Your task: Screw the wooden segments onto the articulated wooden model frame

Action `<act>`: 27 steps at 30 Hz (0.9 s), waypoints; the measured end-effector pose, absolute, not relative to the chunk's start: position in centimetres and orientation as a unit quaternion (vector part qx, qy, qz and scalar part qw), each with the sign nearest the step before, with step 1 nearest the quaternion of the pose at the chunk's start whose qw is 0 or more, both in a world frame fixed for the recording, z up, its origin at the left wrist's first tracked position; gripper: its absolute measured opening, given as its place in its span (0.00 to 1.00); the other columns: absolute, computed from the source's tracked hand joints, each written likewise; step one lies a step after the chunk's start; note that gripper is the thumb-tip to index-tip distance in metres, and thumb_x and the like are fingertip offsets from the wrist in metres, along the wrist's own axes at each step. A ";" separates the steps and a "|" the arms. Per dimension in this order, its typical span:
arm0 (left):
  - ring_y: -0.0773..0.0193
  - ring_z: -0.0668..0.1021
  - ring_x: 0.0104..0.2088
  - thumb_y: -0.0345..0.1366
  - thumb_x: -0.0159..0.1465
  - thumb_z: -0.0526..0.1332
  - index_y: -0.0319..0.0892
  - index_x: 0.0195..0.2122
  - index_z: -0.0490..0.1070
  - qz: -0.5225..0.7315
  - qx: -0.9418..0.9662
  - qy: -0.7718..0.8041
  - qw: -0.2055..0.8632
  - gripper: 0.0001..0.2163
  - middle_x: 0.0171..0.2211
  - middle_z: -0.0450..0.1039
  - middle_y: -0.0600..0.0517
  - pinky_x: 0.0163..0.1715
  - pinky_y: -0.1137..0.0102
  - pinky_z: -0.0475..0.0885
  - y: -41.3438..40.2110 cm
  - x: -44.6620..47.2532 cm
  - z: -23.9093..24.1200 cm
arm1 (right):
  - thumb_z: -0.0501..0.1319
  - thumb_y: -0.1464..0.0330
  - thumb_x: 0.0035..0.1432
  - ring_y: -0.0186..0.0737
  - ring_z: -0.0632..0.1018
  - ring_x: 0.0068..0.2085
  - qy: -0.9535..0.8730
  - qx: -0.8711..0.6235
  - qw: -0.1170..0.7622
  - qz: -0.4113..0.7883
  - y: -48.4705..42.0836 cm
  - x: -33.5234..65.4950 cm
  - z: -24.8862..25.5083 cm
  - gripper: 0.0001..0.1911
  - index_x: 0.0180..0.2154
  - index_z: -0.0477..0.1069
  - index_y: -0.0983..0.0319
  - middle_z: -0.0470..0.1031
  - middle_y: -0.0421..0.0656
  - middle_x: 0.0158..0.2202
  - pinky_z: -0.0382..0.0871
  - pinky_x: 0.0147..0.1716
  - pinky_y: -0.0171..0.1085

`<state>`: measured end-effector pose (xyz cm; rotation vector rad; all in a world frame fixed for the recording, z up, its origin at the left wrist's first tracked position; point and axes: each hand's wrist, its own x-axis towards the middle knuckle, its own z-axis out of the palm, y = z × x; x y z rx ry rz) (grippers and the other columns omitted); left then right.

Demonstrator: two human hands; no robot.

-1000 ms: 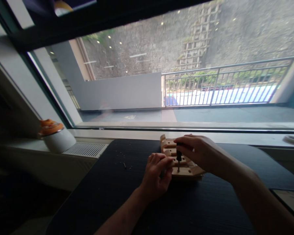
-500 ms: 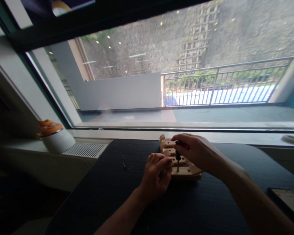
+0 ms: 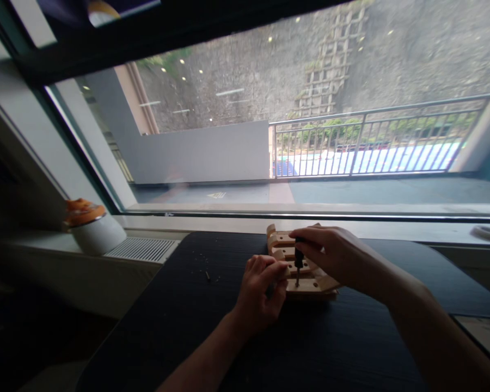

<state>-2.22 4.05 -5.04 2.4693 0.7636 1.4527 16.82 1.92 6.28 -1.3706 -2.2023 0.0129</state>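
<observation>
A light wooden piece with curved slats and drilled holes lies on the dark table. My left hand is closed around its left edge, fingers pinching the wood. My right hand grips the handle of a screwdriver with a black handle. The screwdriver stands nearly upright, its metal tip in or on a hole in the nearest slat. Whether a screw sits under the tip is too small to tell.
The dark table carries a small pin-like bit and scattered crumbs to the left. An orange-topped white container stands on the sill near a vent grille. A roll of tape lies at far right.
My right hand has shifted slightly to the right and its fingers have turned around the screwdriver handle. My left hand stays on the wooden piece.
</observation>
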 end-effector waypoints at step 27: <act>0.57 0.71 0.41 0.28 0.59 0.59 0.45 0.50 0.68 0.488 0.828 0.264 0.084 0.17 0.40 0.68 0.47 0.43 0.60 0.67 4.1 -2.2 -4.9 | 0.53 0.67 0.61 0.41 0.78 0.34 -0.811 -0.531 0.245 -0.022 2.1 16.6 6.1 0.13 0.42 0.75 0.59 0.80 0.45 0.37 0.64 0.29 0.34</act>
